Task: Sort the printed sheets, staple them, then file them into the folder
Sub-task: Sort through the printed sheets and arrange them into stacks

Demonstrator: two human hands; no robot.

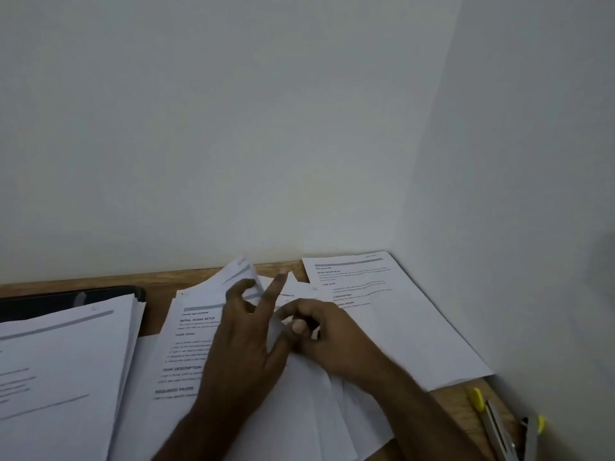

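Printed white sheets lie spread over a wooden desk. A thick stack (66, 361) sits at the left, partly over a black folder (66, 297). A middle pile (189, 344) lies under my hands. My left hand (243, 354) lifts the top corner of a sheet (243, 271) between thumb and fingers, index finger pointing out. My right hand (326, 337) pinches the corner of several fanned sheets (316, 394). A single printed sheet (382, 311) lies at the right by the wall. A stapler (499, 427) with yellow ends sits at the bottom right.
White walls meet in a corner behind and to the right of the desk. A strip of bare wooden desk (149, 281) shows along the back wall. The stapler lies close to the right wall.
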